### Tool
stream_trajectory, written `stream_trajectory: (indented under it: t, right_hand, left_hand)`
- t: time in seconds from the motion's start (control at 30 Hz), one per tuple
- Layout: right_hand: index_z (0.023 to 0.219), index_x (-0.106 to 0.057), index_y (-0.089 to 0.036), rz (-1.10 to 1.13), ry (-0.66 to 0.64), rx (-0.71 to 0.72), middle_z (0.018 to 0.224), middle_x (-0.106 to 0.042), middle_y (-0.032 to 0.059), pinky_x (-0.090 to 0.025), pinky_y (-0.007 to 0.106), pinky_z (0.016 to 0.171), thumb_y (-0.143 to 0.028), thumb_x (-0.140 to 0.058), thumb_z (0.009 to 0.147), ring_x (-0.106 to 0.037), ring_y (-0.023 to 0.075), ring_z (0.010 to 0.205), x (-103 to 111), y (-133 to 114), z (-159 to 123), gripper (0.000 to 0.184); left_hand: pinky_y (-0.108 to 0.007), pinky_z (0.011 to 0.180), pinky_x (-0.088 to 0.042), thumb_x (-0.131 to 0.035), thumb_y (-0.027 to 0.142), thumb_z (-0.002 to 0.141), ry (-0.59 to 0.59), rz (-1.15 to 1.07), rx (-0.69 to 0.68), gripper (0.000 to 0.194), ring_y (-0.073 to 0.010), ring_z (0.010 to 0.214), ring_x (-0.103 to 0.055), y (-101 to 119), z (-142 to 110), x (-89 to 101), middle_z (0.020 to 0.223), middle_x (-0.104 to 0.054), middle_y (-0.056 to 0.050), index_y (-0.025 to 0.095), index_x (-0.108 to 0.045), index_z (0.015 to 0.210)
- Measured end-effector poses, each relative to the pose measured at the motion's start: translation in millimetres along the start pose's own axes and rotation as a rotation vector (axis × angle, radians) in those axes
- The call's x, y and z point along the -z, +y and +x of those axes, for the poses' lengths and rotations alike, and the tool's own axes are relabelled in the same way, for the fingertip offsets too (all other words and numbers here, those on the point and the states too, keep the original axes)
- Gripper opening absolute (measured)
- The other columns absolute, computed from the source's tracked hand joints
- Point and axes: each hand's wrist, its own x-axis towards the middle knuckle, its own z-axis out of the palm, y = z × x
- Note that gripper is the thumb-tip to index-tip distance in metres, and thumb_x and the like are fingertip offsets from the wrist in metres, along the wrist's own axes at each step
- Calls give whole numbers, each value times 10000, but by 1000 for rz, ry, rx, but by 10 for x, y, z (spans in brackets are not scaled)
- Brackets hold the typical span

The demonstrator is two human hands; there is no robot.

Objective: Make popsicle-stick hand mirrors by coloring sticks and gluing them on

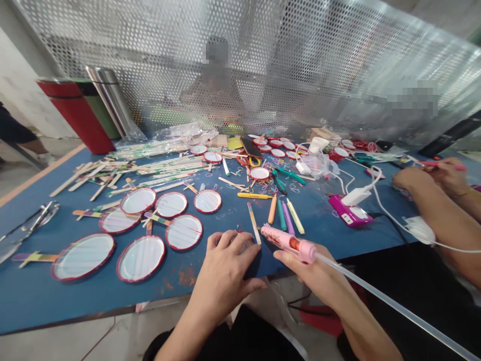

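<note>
My right hand [319,273] grips a pink hot glue gun [289,242], with a long clear glue stick [376,296] trailing from its back. The gun's nozzle is at the lower part of a craft stick [254,224] coloured in bands; whether they touch I cannot tell. Beside that stick, my left hand [231,258] rests at the table's front edge, fingers curled over something mostly hidden, with a sliver of red at the fingertips. Left of it lie several red-rimmed round lids [141,256], white inside, with coloured craft sticks attached like handles.
Markers [281,215] lie beyond the glue gun. A purple power strip [349,210] with white cables is to the right, near a co-worker's hands [432,178]. Loose craft sticks [158,168], scissors [30,225] and a red flask [77,115] occupy the left. A perforated metal screen [161,60] backs the table.
</note>
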Motion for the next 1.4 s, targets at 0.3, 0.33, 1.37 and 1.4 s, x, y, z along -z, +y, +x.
stream_trajectory:
  t: [0.3, 0.33, 1.37, 1.4]
  right_hand:
    - [1282, -639, -351, -74, -5, 1, 1164, -717, -54, -601, 248, 690, -336, -587, 858, -708, 236, 999, 12, -46, 70, 428]
    - [1278, -642, -352, -73, -9, -1, 1181, -710, -53, -599, 271, 769, -339, -588, 859, -688, 244, 1056, 12, -46, 69, 423]
    - [1256, -661, -350, -37, -29, -3, 1250, -677, -37, -518, 351, 987, -343, -584, 861, -656, 265, 1122, 9, 41, -111, 403]
    - [1239, -676, -341, -38, -15, 9, 1220, -694, -31, -531, 344, 967, -337, -593, 851, -669, 268, 1095, 10, 30, -123, 397]
  left_hand:
    - [-483, 929, -324, -734, 555, 759, 4, 9, -3, 542, -302, 1157, -510, 3, -4, -2, 1280, -636, -45, 285, -597, 1209]
    - [-484, 932, -324, -742, 556, 749, 2, 8, -2, 555, -304, 1160, -508, 4, -5, -2, 1283, -634, -47, 286, -596, 1212]
    - [-468, 929, -323, -773, 499, 747, 22, -4, -11, 521, -303, 1161, -497, 3, -14, -16, 1282, -633, -52, 277, -608, 1188]
    - [-468, 930, -323, -771, 498, 749, 24, -4, -12, 517, -304, 1164, -495, 3, -15, -17, 1282, -632, -52, 277, -608, 1187]
